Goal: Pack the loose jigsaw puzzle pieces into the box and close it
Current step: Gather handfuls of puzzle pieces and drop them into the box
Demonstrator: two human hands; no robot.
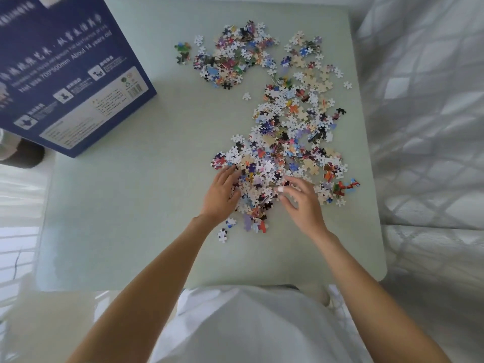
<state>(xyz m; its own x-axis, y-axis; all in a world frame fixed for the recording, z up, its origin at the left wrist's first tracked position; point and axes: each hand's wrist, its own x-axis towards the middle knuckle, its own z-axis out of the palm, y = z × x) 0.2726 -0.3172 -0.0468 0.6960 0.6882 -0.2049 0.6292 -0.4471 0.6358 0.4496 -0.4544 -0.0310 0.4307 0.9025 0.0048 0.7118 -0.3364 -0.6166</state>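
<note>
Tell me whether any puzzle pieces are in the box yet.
Cannot tell: the blue box shows only its printed outside, while the puzzle pieces in view lie on the table.

This is looking like a home, probably a bedroom. A small pale green bench [131,205] with rounded corners is standing beside a bed, whose white quilted mattress [424,113] is running along the 3 o'clock side. Glossy pale floor tiles [18,231] are showing at 9 o'clock, and loose jigsaw pieces [288,132] are lying spread over the bench.
</note>
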